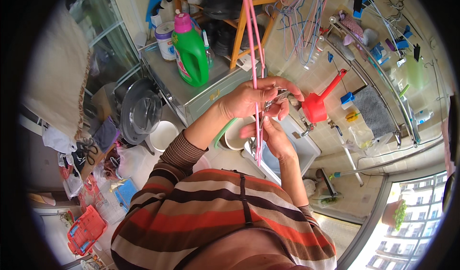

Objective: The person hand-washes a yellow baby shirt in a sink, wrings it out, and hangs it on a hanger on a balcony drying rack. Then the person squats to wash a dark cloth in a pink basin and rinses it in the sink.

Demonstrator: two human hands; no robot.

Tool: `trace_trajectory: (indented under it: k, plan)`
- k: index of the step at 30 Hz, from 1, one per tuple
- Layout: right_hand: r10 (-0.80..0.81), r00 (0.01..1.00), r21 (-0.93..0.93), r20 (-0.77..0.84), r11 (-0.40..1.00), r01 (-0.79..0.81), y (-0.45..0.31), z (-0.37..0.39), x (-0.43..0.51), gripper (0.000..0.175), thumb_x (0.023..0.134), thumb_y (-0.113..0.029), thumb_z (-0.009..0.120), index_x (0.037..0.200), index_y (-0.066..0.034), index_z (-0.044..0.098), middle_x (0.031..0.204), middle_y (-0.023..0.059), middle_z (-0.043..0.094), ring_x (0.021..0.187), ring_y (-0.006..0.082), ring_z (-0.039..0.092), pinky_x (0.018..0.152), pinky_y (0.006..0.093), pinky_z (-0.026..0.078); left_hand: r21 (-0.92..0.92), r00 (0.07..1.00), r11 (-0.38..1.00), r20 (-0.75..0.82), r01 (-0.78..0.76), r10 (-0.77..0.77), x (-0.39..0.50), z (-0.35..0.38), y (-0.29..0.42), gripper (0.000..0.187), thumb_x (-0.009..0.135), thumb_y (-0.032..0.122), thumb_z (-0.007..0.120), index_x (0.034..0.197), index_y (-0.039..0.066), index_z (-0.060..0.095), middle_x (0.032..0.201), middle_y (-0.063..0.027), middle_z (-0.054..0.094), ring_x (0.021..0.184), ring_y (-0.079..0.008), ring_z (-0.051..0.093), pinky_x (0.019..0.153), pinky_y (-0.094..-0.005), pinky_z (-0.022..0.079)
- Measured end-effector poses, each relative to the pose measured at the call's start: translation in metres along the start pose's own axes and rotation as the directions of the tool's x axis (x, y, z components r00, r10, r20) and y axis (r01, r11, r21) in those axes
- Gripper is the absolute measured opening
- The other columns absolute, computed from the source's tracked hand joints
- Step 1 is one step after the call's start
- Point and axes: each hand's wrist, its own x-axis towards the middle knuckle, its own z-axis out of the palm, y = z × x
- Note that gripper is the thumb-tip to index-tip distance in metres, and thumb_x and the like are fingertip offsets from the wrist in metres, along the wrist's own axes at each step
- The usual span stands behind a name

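My left hand (257, 95) is raised in front of me beside a long pink hanger or rod frame (253, 54), its fingers curled around metal pieces (267, 104), perhaps clips. Just below it, my right hand (274, 135) is closed on the lower part of the same pink and metal item. The pink lengths run upward past the top of the picture. Overlapping fingers hide exactly what each hand grips. Beyond the hands, a white sink (307, 151) and a white bucket (235, 135) are partly covered.
A green detergent bottle (190, 50) stands on a metal-topped cabinet (215, 77). On the tiled wall at right hang a red dipper (314, 108), wire hangers (302, 18) and a metal towel rack (373, 57). Basins (138, 108) lean at left; a red basket (87, 230) lies lower left.
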Motion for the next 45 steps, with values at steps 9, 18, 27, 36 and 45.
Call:
trace_trajectory:
  k: [9,18,27,36,45]
  plan:
    - [-0.532,0.777,-0.199,-0.336,0.846,0.494,0.001,-0.013,-0.021,0.029,0.100,-0.028,0.053,0.112,-0.0013,0.057,0.070,-0.0002,0.051,0.063,0.0084,0.046,0.059,0.0230,0.040,-0.137,0.983,0.990,-0.181,-0.043,0.018,0.022,0.009,-0.021,0.058,0.094,0.042,0.056,0.141,0.009,0.041,0.139,-0.0193,0.044,0.108,-0.0314,0.057,0.093,-0.0408,0.047]
    - [-0.645,0.688,-0.195,-0.334,0.761,0.619,-0.003,-0.020,-0.023,0.026,0.098,-0.021,0.056,0.116,-0.0020,0.055,0.071,0.0011,0.053,0.063,0.0091,0.050,0.060,0.0231,0.044,0.234,0.658,0.963,-0.705,-0.135,0.264,0.024,0.027,-0.033,0.036,0.103,0.031,0.044,0.130,0.007,0.047,0.092,-0.0035,0.057,0.078,-0.0109,0.052,0.070,-0.0273,0.045]
    - [-0.665,0.651,-0.776,-0.365,0.604,0.182,-0.013,-0.013,-0.033,0.022,0.096,-0.018,0.059,0.114,-0.0043,0.062,0.067,0.0128,0.056,0.056,0.0192,0.055,0.055,0.0344,0.046,0.191,0.710,0.979,-0.680,-0.071,0.184,0.034,0.032,-0.026,0.046,0.105,0.039,0.034,0.133,0.005,0.044,0.067,0.0039,0.035,0.047,-0.0025,0.029,0.041,-0.0192,0.025]
    - [-0.712,0.656,-0.952,-0.250,0.305,-0.032,-0.007,-0.016,-0.040,0.056,0.097,-0.020,0.054,0.148,-0.0219,0.032,0.090,0.0183,0.059,0.062,0.0373,0.059,0.058,0.0452,0.049,0.275,0.691,0.959,-0.678,-0.075,0.249,0.033,0.037,-0.022,0.048,0.103,0.039,0.039,0.137,0.007,0.045,0.065,0.0059,0.031,0.046,-0.0034,0.027,0.039,-0.0198,0.023]
    - [-0.416,0.838,-0.315,-0.353,0.896,0.312,-0.005,-0.030,-0.058,0.062,0.099,-0.011,0.051,0.152,-0.0077,0.018,0.097,0.0061,0.060,0.080,0.0105,0.053,0.074,0.0255,0.047,-0.002,0.784,0.972,-0.592,-0.236,0.189,0.020,0.006,0.002,0.056,0.098,0.050,0.042,0.143,0.017,0.040,0.062,0.0067,0.023,0.047,-0.0034,0.019,0.040,-0.0194,0.017]
